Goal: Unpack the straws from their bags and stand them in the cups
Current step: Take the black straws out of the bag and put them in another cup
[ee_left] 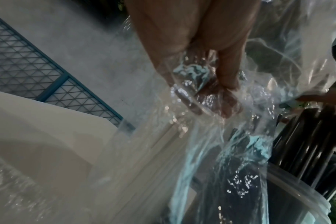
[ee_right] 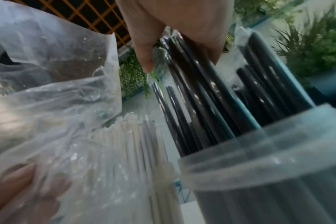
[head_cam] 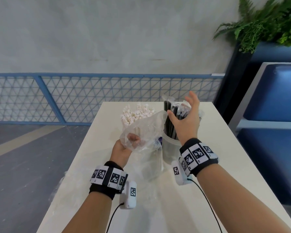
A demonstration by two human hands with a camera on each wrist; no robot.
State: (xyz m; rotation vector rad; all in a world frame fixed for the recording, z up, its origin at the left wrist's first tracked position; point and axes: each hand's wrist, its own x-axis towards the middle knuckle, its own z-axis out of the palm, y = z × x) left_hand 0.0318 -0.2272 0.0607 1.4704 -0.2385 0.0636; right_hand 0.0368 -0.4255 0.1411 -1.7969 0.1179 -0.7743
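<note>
My left hand (head_cam: 133, 140) grips a crumpled clear plastic bag (head_cam: 146, 130) held up over the white table (head_cam: 208, 165). In the left wrist view its fingers (ee_left: 222, 75) are curled into the film of the bag (ee_left: 211, 151). Behind the bag a bunch of white straws (head_cam: 136, 113) stands in a clear cup (head_cam: 153, 165). To the right, black straws (head_cam: 170, 121) stand in a frosted cup (head_cam: 170, 148). My right hand (head_cam: 180, 105) is spread open over their tops, with the thumb (ee_right: 146, 60) beside the black straws (ee_right: 201, 98) and the palm against them.
A blue mesh railing (head_cam: 90, 98) runs behind the table's far edge. A blue padded bench (head_cam: 276, 98) and a fern planter (head_cam: 267, 22) stand to the right. More clear plastic film (head_cam: 62, 182) lies at the table's left edge.
</note>
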